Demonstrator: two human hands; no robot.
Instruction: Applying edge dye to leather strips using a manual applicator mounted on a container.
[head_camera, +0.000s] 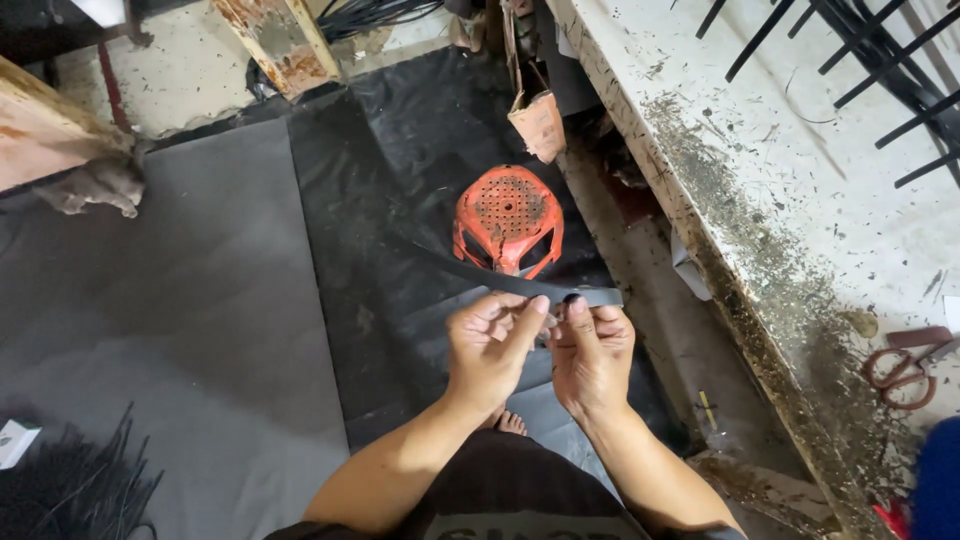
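Both my hands are raised together over the floor, pinching a long thin black strip (470, 268) that curves away to the left in front of an orange plastic stool (508, 218). My left hand (492, 345) holds the strip between thumb and fingers. My right hand (592, 350) grips its end, which sticks out a little to the right. My bare toes (510, 423) show below my wrists.
A dirty white workbench (800, 180) runs along the right, with black strips (860, 60) at its far end and scissors (905, 368) near me. Black and grey sheets (200, 300) cover the floor. A bundle of thin black strips (80, 485) lies at bottom left.
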